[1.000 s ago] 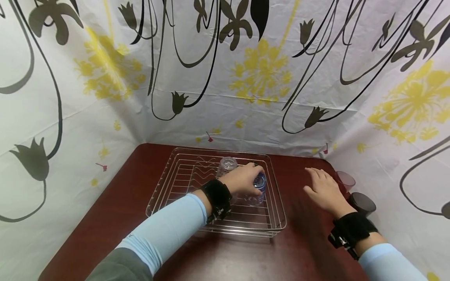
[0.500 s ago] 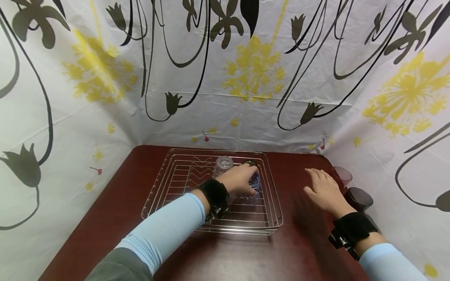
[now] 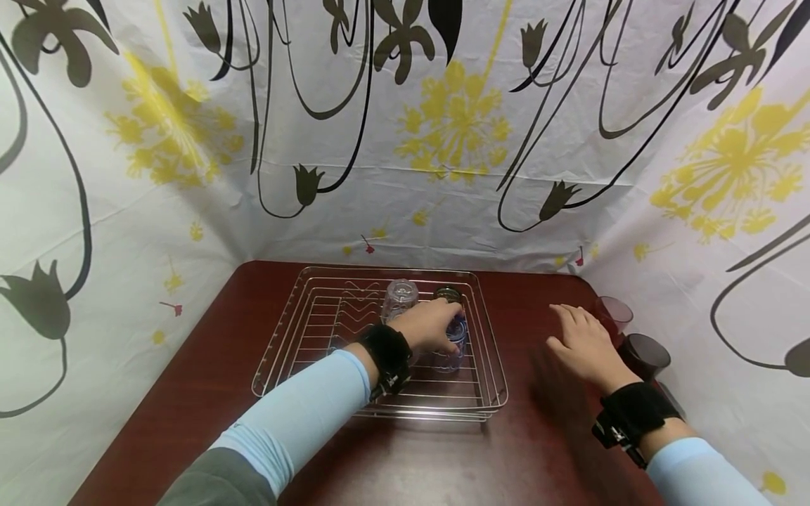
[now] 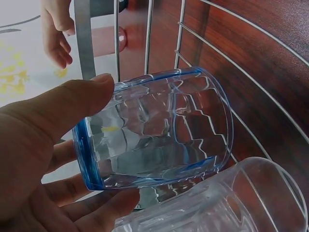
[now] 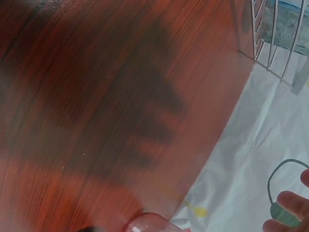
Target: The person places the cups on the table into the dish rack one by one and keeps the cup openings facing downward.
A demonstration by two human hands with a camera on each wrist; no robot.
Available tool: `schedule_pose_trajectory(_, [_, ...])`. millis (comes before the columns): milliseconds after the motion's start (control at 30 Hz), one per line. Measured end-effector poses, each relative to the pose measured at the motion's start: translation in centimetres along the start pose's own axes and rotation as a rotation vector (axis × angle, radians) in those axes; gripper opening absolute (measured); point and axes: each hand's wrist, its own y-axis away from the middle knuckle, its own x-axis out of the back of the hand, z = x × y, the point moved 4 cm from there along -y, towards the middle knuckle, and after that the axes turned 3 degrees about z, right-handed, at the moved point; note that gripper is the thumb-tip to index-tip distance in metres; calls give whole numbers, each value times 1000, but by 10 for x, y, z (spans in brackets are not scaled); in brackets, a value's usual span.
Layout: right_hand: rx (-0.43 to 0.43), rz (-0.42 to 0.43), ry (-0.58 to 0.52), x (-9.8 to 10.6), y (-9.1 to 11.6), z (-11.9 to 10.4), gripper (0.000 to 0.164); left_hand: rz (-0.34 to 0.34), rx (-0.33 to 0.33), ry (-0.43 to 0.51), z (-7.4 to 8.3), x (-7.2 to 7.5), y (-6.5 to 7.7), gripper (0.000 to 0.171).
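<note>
My left hand (image 3: 425,325) holds a blue-tinted drinking glass (image 3: 451,357), bottom up, within the wire rack (image 3: 418,403). In the left wrist view the thumb and fingers go round the thick blue base of the glass (image 4: 159,130), its rim pointing down toward the wires. Beside it a clear glass (image 4: 227,208) stands in the rack, also upside down. Just behind my hand shows the base of a dark green glass (image 3: 448,294). My right hand (image 3: 585,346) hovers over the table, fingers loosely extended, holding nothing, near the cups on the right.
A pink cup (image 3: 614,314) and a dark grey cup (image 3: 644,356) stand along the table's right side, partly behind my right hand. The reddish-brown table (image 3: 190,358) meets a flower-patterned white curtain (image 3: 354,232) at the back and sides.
The head view has shifted slightly to the right. The green glass behind my left hand shows more than before. The right hand has hardly moved.
</note>
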Motion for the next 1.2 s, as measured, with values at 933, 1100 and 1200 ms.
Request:
schedule_pose_trajectory(933, [-21,-48,15,-2,3,-5,65,66,7,-124,-5,8,22,78])
schedule_pose_trajectory(1100, [-22,-61,26,-4,4,-2,67,118,11,-110,-10,25,45,77])
schedule_pose_trajectory(1200, [-29,-66,27,-4,4,0,69,146,27,-117,-15,35,60,76])
